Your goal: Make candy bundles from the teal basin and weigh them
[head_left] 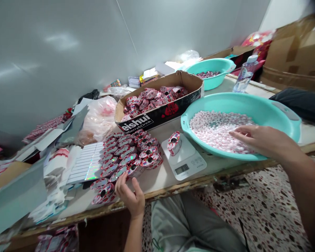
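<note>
My right hand [257, 140] is over the near turquoise basin [273, 115], fingertips pinched together just above or at the small pale pink tablets [220, 136]. Whether a tablet is between those fingers is hidden. My left hand [131, 194] has its thumb and fingers apart, the fingertips against the front of a block of small red-and-white printed oval containers [128, 159] standing in rows. Between the hands sits a white digital scale [190, 164]; one container [174, 142] stands on its plate. The scale's display digits are too small to read surely.
Behind the rows, a black printed cardboard box [157, 119] holds many more containers. A second turquoise basin [215, 82] and a clear bottle [245, 75] stand farther back. At left lie a label sheet [86, 161], plastic bags [101, 117] and papers. The table's wooden edge [168, 192] runs in front.
</note>
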Motion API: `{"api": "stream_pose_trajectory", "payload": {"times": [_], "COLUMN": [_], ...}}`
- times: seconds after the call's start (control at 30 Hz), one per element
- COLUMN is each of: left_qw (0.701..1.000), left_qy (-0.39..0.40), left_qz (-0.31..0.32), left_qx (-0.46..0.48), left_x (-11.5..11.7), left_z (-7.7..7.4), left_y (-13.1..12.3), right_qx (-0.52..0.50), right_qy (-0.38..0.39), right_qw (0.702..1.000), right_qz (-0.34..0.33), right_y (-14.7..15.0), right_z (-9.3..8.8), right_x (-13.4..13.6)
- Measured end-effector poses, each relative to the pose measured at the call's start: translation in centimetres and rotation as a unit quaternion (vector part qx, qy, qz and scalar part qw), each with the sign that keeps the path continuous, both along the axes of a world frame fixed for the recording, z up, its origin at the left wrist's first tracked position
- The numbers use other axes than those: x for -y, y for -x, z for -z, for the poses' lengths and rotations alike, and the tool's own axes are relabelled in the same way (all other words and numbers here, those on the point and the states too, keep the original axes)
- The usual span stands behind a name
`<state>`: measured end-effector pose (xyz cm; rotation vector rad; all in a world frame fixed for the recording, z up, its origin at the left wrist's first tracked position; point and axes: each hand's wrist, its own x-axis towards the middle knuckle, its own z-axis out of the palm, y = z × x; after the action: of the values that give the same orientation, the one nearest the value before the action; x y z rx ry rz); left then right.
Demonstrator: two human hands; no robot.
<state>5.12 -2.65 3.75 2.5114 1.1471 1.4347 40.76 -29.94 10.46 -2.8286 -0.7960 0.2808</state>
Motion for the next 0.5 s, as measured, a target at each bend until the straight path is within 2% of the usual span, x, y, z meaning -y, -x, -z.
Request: {"api": "stream_pose_trajectory", "payload": {"times": [0.33,0.4,0.5], "left_qw": [0.999,0.999,0.995], "left_qy": [-0.001,-0.016,-0.018], "left_qz": [0.013,0.019,0.081], "left_qx": [0.033,0.047,0.053], "left_x": [0.5,0.8,1.7], "left_z": [0.4,-0.4,-3.1], "left_y": [0.7,0.5,-1.8], "right_qx": [-0.002,-0.003,0.032], "right_qy": [0.042,0.038,0.019], "right_qw": [0.999,0.999,0.999], "right_qz": [0.006,-0.002,-0.025], "right_y": [-0.5,-0.5,-0.3], "right_z": [0.0,0.4,1.1], "right_x": [-0.3,0.0,0.7]}}
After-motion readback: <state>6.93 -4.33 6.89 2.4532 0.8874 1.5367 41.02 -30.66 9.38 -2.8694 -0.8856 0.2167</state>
